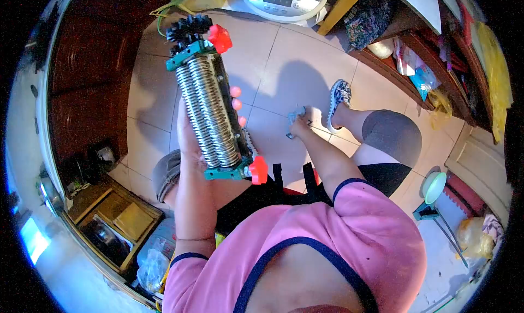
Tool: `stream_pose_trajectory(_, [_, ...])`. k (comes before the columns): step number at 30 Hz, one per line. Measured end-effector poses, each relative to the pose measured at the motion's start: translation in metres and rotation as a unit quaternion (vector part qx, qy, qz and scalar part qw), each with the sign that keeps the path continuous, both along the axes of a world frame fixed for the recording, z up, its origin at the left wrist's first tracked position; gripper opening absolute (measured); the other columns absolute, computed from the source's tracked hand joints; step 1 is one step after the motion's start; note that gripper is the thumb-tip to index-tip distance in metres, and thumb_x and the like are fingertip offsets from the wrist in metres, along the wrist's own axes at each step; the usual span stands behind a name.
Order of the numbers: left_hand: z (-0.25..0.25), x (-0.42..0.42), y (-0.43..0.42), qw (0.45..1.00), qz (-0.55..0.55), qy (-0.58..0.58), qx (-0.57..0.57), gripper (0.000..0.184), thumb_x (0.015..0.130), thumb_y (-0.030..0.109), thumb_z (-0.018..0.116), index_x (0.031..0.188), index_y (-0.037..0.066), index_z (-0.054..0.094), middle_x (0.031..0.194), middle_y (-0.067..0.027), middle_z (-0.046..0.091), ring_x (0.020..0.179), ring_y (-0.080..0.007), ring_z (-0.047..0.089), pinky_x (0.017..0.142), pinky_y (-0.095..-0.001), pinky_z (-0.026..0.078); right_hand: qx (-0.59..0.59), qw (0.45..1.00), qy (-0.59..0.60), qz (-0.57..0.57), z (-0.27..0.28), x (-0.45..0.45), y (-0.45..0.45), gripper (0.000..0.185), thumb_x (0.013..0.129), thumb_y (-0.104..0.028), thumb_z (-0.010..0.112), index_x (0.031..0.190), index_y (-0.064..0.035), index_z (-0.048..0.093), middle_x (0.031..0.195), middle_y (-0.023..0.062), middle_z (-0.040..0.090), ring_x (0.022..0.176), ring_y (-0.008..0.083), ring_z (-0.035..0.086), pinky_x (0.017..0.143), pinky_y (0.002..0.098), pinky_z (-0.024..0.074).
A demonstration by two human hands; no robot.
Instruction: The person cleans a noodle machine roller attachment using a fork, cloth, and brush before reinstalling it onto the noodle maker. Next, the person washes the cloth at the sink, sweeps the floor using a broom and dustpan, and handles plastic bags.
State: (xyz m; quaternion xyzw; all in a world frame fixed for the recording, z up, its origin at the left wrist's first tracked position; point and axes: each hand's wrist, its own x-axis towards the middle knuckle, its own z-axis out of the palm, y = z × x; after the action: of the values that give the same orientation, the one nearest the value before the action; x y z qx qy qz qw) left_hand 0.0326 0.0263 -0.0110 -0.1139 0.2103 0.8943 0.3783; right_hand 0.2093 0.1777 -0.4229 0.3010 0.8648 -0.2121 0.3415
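My left hand (188, 130) is raised and wrapped from below around a noodle-cutter roller unit (210, 114). Its grooved metal rollers run between two green end plates. Black gears (188, 29) sit at the far end, and red knobs (257, 170) stick out at both ends. Several fingertips show along the right side of the unit. Lower and to the right, my right hand (300, 128) is closed on a small grey-blue piece (295, 119), held apart from the roller unit above the floor. What kind of piece it is I cannot make out.
Pale tiles cover the floor (273, 62). A white appliance with a button panel (284, 2) stands at the far side. Wooden shelves (415, 67) line the right. A dark red cabinet (87, 89) and a wooden box (117, 223) are on the left. A pale green bowl (434, 187) is at lower right.
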Motion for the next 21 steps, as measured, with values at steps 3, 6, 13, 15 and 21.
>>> stream_pose_trajectory(3, [-0.004,0.001,-0.005,0.999,-0.043,0.012,0.015,0.052,0.092,0.041,0.027,0.121,0.000,0.039,0.103,-0.0245,0.055,0.085,-0.0282,0.061,0.070,-0.0432,0.055,-0.073,0.996,0.038,0.033,0.051,-0.036,0.020,0.052,0.080,-0.031,0.049,0.115,0.0067,0.045,0.116,0.0241,0.051,0.109,0.0341,0.049,0.092,0.0399,0.0391])
stream_pose_trajectory(6, [-0.009,0.001,-0.005,0.996,-0.070,-0.055,0.004,0.055,0.091,0.042,0.031,0.128,0.002,0.031,0.112,-0.0261,0.050,0.086,-0.0317,0.060,0.071,-0.0467,0.054,-0.409,0.878,0.146,-0.199,0.148,-0.095,0.016,0.062,0.091,-0.049,0.030,0.109,0.0051,0.053,0.097,0.0120,0.061,0.090,0.0206,0.058,0.086,0.0320,0.0422])
stream_pose_trajectory(13, [-0.012,0.022,0.008,0.983,-0.171,0.015,-0.062,0.057,0.092,0.047,0.028,0.115,-0.001,0.048,0.093,-0.0200,0.062,0.078,-0.0292,0.064,0.069,-0.0394,0.055,-0.728,0.654,0.171,-0.114,0.382,-0.103,0.034,0.059,0.083,-0.053,0.050,0.113,-0.0026,0.050,0.093,0.0037,0.057,0.079,0.0121,0.056,0.075,0.0259,0.0456])
stream_pose_trajectory(15, [-0.012,0.032,0.016,0.976,-0.166,0.031,-0.138,0.055,0.091,0.049,0.029,0.107,0.001,0.051,0.082,-0.0175,0.063,0.066,-0.0256,0.064,0.059,-0.0355,0.055,-0.635,0.718,0.181,-0.222,0.422,-0.092,0.015,0.044,0.080,-0.034,0.063,0.111,-0.0047,0.051,0.095,0.0037,0.059,0.080,0.0114,0.056,0.071,0.0240,0.0460])
stream_pose_trajectory(21, [0.001,0.048,0.025,0.946,-0.206,0.105,-0.226,0.043,0.092,0.040,0.035,0.114,0.006,0.050,0.092,-0.0125,0.062,0.073,-0.0197,0.063,0.062,-0.0317,0.054,-0.659,0.671,0.162,-0.299,0.436,-0.068,0.015,0.055,0.073,-0.015,0.069,0.119,-0.0036,0.043,0.108,0.0081,0.053,0.105,0.0213,0.049,0.096,0.0379,0.0355])
